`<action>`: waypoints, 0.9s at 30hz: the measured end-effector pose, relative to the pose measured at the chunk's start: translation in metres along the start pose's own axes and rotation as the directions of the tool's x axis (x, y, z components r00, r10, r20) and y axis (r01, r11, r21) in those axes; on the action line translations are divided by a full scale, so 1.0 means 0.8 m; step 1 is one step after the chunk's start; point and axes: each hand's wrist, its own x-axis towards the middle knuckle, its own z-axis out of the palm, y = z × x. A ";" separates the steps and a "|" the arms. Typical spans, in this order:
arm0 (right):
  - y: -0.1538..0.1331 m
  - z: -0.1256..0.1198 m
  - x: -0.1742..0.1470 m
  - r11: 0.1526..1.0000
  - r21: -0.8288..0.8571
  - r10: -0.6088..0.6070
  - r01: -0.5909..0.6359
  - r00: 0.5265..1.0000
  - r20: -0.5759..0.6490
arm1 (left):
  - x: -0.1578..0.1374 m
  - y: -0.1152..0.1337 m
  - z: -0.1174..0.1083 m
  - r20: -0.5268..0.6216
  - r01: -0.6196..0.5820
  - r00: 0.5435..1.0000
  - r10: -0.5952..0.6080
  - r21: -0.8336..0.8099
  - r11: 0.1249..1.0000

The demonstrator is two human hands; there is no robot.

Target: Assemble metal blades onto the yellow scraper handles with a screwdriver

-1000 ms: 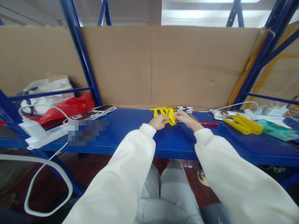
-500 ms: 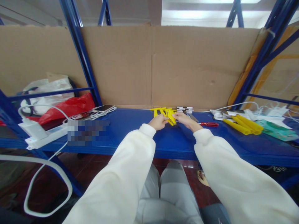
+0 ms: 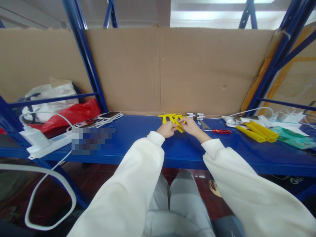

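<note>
My left hand (image 3: 168,129) is closed on a yellow plastic piece (image 3: 181,129) just above the blue shelf. From the other side my right hand (image 3: 190,126) has its fingertips pinched at the same yellow piece. Whether the right fingers also hold something small is hidden. Behind my hands lie several yellow T-shaped plastic parts (image 3: 163,116). A red-handled screwdriver (image 3: 222,131) rests right of my right hand, and a flat grey metal blade (image 3: 204,124) is close to it.
Small black-and-white items (image 3: 196,116) are stacked at the cardboard wall (image 3: 123,65). Yellow tubes (image 3: 261,131) and a green packet (image 3: 295,137) lie at the right. At the left are a power strip (image 3: 50,144), a phone (image 3: 110,114) and a red bag (image 3: 74,113).
My right hand has shifted left over the yellow piece, closer to my left hand, uncovering more of the screwdriver shaft and metal blade. The left hand has hardly moved.
</note>
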 end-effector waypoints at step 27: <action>-0.083 -0.031 -0.019 0.841 -0.533 0.104 0.091 0.940 0.324 | -0.008 0.018 -0.008 0.032 0.133 0.990 -0.135 0.069 0.989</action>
